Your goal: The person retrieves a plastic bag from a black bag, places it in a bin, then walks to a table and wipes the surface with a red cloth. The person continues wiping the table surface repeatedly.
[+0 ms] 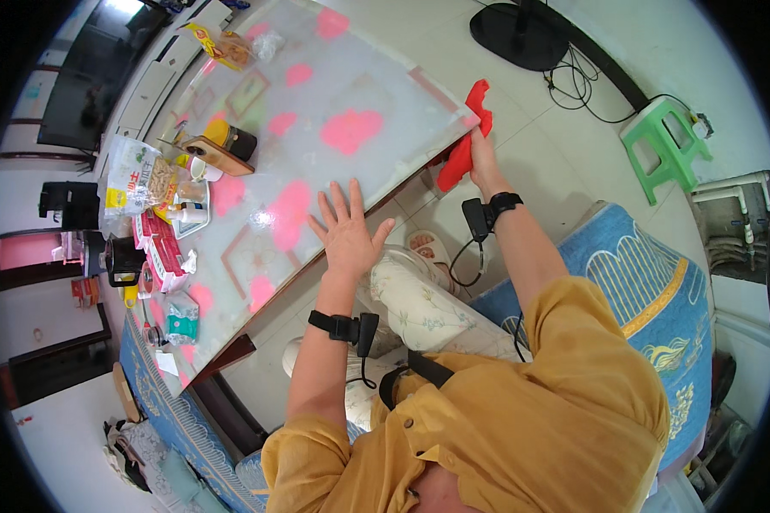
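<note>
My left hand [348, 242] rests on the table's near edge, fingers spread and nothing in it. Under it the tabletop [391, 83] has a glossy, clear-looking cover with pink patches. At the table's right corner my right hand [483, 157] grips a red cloth [456, 165]. One part of the cloth hangs below the table edge; another sticks out past the corner. The fingers of this hand are partly hidden by the cloth and the corner. Each of my wrists wears a black strap with a small cabled device.
Toward the table's left side stand a phone [221, 156] propped up, a dark jar with a yellow lid [240, 142], snack bags [128, 176], tissue packs [183, 319] and a black kettle [124, 261]. A green plastic stool [664, 144] and loose cables [577, 83] are on the floor at right.
</note>
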Tool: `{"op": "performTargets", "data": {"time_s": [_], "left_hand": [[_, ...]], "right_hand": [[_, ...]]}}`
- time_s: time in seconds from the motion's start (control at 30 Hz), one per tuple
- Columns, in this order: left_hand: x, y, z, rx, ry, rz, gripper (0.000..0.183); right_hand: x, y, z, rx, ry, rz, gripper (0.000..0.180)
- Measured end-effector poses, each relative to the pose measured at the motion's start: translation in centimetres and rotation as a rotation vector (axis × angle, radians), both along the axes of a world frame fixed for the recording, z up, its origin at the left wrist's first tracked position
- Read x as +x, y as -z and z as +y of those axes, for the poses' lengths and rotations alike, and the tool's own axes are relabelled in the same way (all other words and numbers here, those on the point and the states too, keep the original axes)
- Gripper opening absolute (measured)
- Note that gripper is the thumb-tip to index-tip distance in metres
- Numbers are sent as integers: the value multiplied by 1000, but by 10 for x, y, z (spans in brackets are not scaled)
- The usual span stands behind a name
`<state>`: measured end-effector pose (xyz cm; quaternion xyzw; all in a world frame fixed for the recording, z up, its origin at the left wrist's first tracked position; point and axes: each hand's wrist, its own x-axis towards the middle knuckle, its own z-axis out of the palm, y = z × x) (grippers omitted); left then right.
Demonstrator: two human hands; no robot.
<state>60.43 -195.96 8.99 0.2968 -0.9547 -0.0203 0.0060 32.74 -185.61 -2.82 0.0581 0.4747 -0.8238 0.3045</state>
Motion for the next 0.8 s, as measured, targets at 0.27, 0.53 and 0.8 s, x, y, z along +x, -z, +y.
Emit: {"op": "performTargets", "data": {"time_s": [0.27, 0.53, 0.8], "left_hand": [[1, -2, -3, 72, 7, 1, 98], [1, -2, -1, 86, -8, -3, 100], [2, 2, -2, 41, 1, -1, 100]], "right_hand": [[91, 88, -32, -281, 152, -913, 39], [103, 42, -5, -302, 2, -846, 32], [85, -43, 38, -276, -37, -125, 51]]}}
